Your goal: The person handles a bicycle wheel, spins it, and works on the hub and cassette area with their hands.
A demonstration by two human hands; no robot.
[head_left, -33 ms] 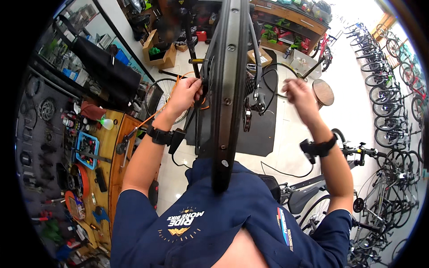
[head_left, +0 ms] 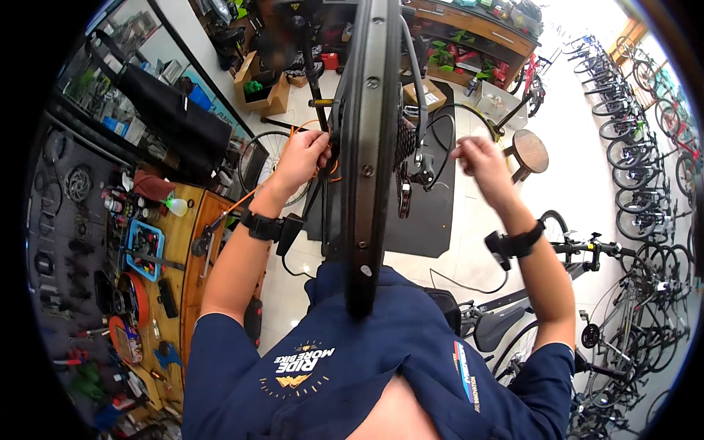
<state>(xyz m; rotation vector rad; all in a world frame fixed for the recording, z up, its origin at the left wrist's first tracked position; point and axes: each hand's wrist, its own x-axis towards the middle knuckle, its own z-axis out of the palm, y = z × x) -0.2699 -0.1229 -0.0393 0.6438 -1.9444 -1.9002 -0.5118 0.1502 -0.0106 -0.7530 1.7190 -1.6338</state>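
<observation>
A bicycle wheel with a black tyre and a dark rim stands upright before my chest, seen edge-on. My left hand is closed at the left side of its hub, fingertips pinched against the dark parts there; what they grip is hidden. To the right of the wheel sit the cassette and the rear derailleur. My right hand hangs in the air right of the derailleur, apart from the bike. Its fingers are curled in, and nothing shows in them.
A dark mat lies under the bike. At left is a wooden workbench with a blue tray of small parts. A round stool stands right. Another bicycle's saddle is near my right elbow. Many bikes line the right wall.
My right hand has moved a little left and down, nearer the derailleur, uncovering more of the stool. The left hand stays at the hub. The wheel appears slightly farther left.
</observation>
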